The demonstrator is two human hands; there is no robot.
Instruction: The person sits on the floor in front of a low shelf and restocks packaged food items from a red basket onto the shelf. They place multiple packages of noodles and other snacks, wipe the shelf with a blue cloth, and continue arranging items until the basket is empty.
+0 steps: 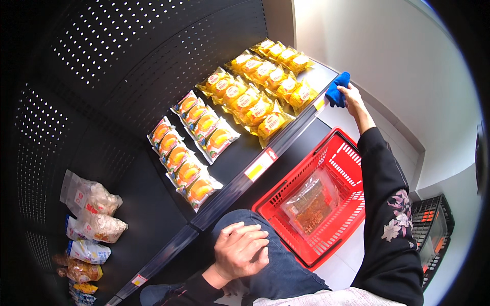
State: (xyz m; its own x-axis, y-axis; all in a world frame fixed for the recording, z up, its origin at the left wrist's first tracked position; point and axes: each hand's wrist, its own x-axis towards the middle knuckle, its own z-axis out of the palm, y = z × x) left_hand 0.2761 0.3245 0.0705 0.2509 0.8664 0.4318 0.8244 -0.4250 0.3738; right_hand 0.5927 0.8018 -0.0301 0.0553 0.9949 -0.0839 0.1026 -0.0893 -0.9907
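Observation:
My right hand (352, 100) grips a bunched blue cloth (337, 90) at the right end of the shelf's front edge, beside a yellow price label (320, 102). Just left of the cloth, rows of yellow-wrapped packaged cakes (264, 69) lie on the black shelf (245, 153). Over my bent knee in blue jeans (268, 244) rests my left hand (242, 250), its fingers loosely curled and slightly apart with nothing in them. White-and-orange bread packets (187, 168) form two rows farther left on the shelf.
A red shopping basket (264, 204) stands on the floor by my knee, with flat clear packets of food (312, 202) inside. Bagged snacks (97, 225) sit at the shelf's left. A white wall (383, 46) borders the right, and a black crate (432, 229) stands behind my right arm.

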